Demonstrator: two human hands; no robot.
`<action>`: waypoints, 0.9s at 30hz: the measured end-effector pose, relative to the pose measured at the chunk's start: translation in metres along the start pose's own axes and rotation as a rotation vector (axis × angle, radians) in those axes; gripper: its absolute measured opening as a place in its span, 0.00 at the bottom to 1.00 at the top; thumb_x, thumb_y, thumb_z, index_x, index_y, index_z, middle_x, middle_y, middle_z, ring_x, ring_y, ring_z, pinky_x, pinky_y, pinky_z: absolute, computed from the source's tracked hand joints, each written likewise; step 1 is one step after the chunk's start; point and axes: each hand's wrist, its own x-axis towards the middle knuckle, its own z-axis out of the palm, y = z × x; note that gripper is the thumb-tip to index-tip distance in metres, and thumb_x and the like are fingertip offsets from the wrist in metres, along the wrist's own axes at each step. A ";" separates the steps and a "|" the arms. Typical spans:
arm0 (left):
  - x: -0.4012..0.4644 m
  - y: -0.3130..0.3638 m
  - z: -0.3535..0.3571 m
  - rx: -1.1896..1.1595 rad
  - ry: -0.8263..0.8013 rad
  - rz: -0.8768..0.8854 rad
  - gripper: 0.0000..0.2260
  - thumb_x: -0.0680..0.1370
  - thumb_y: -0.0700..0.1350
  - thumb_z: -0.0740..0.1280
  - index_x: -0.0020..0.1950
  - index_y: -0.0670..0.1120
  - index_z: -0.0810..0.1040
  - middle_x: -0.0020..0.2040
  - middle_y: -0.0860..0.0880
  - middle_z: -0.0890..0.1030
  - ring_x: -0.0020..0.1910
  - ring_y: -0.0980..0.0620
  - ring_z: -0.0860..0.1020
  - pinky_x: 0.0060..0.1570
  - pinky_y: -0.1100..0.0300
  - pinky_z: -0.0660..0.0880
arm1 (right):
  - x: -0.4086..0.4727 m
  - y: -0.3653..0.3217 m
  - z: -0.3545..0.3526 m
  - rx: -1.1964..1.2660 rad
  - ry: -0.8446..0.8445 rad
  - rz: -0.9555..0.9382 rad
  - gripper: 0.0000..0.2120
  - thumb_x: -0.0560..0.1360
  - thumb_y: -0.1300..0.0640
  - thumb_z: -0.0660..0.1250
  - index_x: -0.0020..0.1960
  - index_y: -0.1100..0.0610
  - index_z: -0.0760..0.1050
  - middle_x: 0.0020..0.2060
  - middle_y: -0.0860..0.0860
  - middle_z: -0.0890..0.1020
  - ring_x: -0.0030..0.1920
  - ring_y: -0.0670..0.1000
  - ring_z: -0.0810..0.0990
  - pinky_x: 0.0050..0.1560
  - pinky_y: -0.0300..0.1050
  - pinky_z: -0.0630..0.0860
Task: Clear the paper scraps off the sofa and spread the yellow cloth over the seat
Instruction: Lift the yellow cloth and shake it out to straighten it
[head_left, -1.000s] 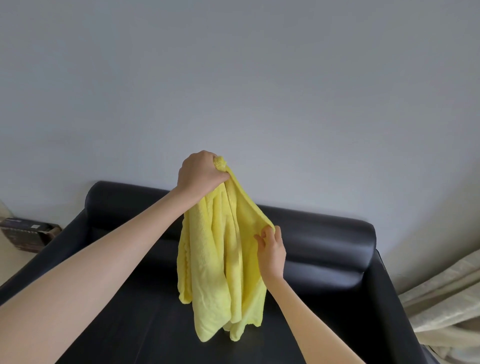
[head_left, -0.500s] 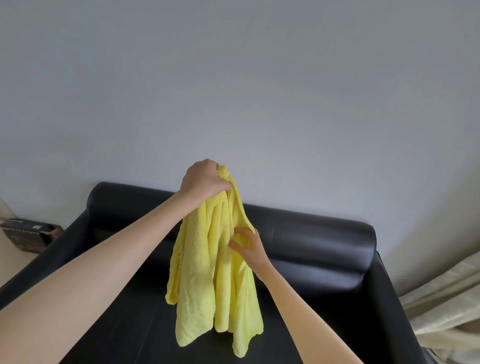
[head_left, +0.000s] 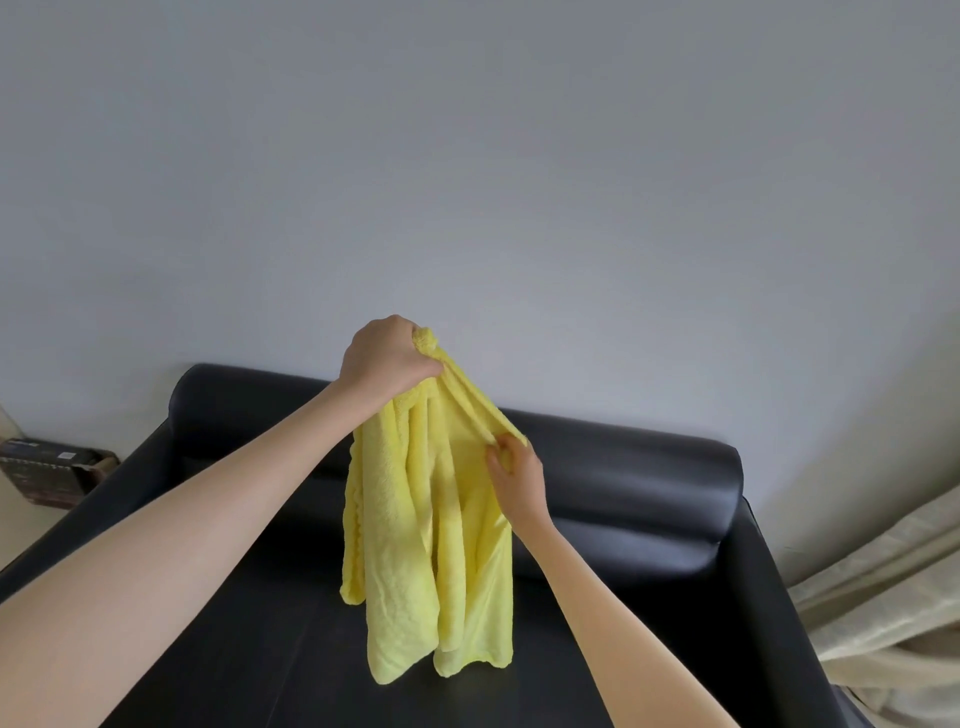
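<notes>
The yellow cloth (head_left: 415, 545) hangs bunched in the air above the black leather sofa's seat (head_left: 260, 649). My left hand (head_left: 387, 358) is fisted around its top corner, held high in front of the wall. My right hand (head_left: 514, 475) is lower and to the right, pinching the cloth's upper edge, which runs taut between the two hands. The cloth's lower end dangles just over the seat. I see no paper scraps on the visible part of the sofa.
The sofa's rounded backrest (head_left: 649, 478) runs along a plain grey wall. A dark cardboard box (head_left: 49, 470) sits on the floor at the left. Beige curtain fabric (head_left: 883, 597) hangs past the sofa's right arm.
My right hand slid out along the cloth's top edge to the right and now pinches it, pulling that edge taut. My left hand stayed high with the corner.
</notes>
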 end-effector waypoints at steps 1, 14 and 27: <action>0.000 -0.003 -0.001 0.010 0.012 -0.003 0.18 0.65 0.44 0.71 0.28 0.48 0.60 0.26 0.50 0.65 0.27 0.50 0.66 0.30 0.58 0.62 | 0.000 0.003 -0.008 -0.034 0.023 -0.032 0.09 0.78 0.54 0.61 0.52 0.57 0.76 0.47 0.49 0.77 0.42 0.49 0.77 0.42 0.41 0.71; -0.011 0.003 0.019 0.091 0.007 0.006 0.13 0.65 0.43 0.70 0.29 0.46 0.65 0.27 0.49 0.69 0.29 0.48 0.70 0.31 0.59 0.65 | -0.036 0.007 -0.020 -0.382 -0.830 -0.021 0.23 0.73 0.47 0.70 0.66 0.52 0.73 0.67 0.48 0.73 0.68 0.50 0.70 0.64 0.41 0.65; -0.017 0.016 0.026 0.112 0.027 0.068 0.12 0.67 0.44 0.70 0.30 0.45 0.67 0.27 0.48 0.70 0.31 0.46 0.72 0.32 0.56 0.70 | -0.038 -0.005 -0.015 -0.250 -0.897 -0.012 0.29 0.78 0.51 0.63 0.76 0.48 0.56 0.75 0.47 0.59 0.74 0.51 0.60 0.70 0.46 0.60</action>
